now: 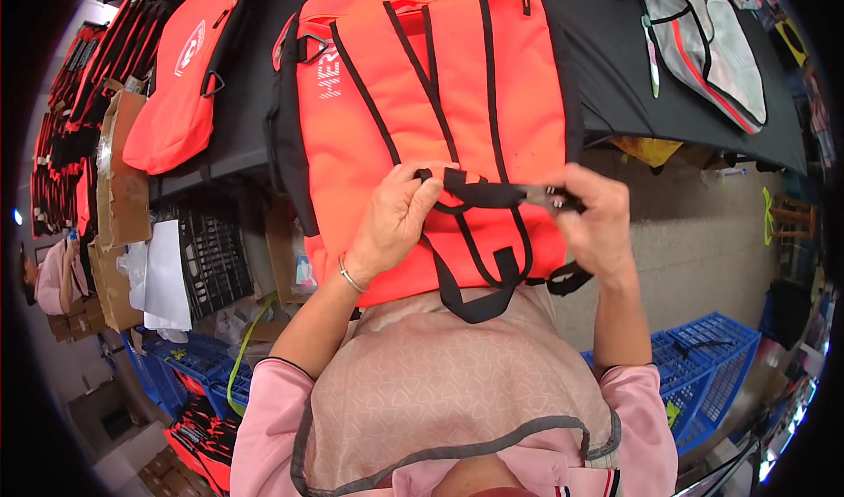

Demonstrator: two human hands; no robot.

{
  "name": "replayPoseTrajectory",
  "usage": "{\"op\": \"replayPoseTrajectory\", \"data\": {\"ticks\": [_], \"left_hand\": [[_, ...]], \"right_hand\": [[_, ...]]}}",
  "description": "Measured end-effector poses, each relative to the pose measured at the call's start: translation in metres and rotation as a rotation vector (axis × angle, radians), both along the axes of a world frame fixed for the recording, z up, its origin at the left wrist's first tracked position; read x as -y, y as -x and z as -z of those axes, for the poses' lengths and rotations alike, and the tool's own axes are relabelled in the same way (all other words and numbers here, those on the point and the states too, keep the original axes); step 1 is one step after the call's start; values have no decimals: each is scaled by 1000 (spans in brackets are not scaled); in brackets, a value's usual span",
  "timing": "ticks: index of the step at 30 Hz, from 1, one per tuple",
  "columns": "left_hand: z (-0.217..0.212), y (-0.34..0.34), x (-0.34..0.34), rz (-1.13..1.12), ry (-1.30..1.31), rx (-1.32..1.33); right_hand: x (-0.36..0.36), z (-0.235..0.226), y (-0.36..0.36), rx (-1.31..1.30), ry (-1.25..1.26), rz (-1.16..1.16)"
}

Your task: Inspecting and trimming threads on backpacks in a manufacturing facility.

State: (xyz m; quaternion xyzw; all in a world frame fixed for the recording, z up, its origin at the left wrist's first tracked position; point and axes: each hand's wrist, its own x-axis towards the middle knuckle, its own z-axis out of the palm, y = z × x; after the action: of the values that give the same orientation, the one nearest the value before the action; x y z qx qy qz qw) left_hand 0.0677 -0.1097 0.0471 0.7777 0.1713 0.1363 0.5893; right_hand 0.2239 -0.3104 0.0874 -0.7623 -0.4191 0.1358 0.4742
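A bright orange backpack (440, 84) with black straps lies on a dark table, its lower end hanging over the edge toward me. My left hand (397, 215) pinches a black webbing strap (479, 194) near the bag's lower middle. My right hand (593, 220) holds the other end of that strap together with a small metal tool (545, 198), possibly snips. The strap is stretched level between both hands. A black loop hangs below them.
A second orange bag (180, 75) lies at the left on the table (607, 92). A grey and white bag (708, 44) sits at the far right. Cardboard boxes (119, 189), a black crate (211, 255) and blue crates (712, 356) stand on the floor around me.
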Motion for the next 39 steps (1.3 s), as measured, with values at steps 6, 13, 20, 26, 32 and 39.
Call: {"op": "replayPoseTrajectory", "data": {"ticks": [6,13,20,26,32,39], "left_hand": [[-2,7,-3,107,-109,-9],[9,16,-4,164,67,-4],[-2,-2,-12,94,370,-222],[7,-4,-19,132,481,-314],[12,2,-16,170,480,-290],[12,2,-8,166,459,-279]], "right_hand": [[-54,13,-31,398,-126,-18],[-110,52,-6,57,-93,-93],[-115,70,8,-196,-11,-88],[-109,73,18,-212,-3,-64],[-83,49,21,-355,-266,205],[-34,39,32,160,-150,-320]]}}
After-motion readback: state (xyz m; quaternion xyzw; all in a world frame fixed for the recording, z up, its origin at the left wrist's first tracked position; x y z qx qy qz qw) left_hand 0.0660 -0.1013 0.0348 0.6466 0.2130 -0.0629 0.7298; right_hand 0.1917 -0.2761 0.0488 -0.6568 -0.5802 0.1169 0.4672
